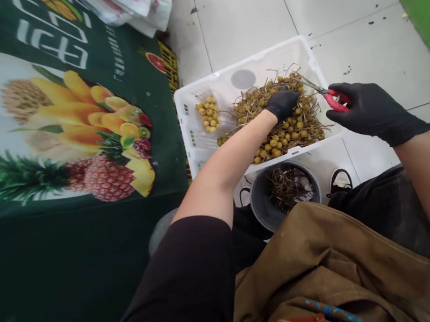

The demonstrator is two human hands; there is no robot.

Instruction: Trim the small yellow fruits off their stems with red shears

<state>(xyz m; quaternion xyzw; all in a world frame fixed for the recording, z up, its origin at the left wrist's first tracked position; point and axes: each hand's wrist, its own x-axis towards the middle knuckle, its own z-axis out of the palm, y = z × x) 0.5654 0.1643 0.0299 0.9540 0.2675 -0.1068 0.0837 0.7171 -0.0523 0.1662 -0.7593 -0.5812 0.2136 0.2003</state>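
Right of centre, one crate (276, 60) is holding many round, yellowish-brown fruits (294, 129); the left hand (283, 104) is touching them, its grasp unclear. The right hand (374, 108) is gripping one pair of shears (337, 104).

Left hand (283, 104) low and forward, right hand (374, 108) curled (both black-gloved)

On the right, the snips (325, 92) are showing smooth plastic grips (336, 104) and metal blades (312, 85); 2 matt gloves (372, 108) are looking rubbery. The crate (274, 60) is looking smooth and plastic, the stems (246, 104) rough and woody. Near, the apron (294, 252) is showing matt cloth; far tiles (236, 10) are gleaming.
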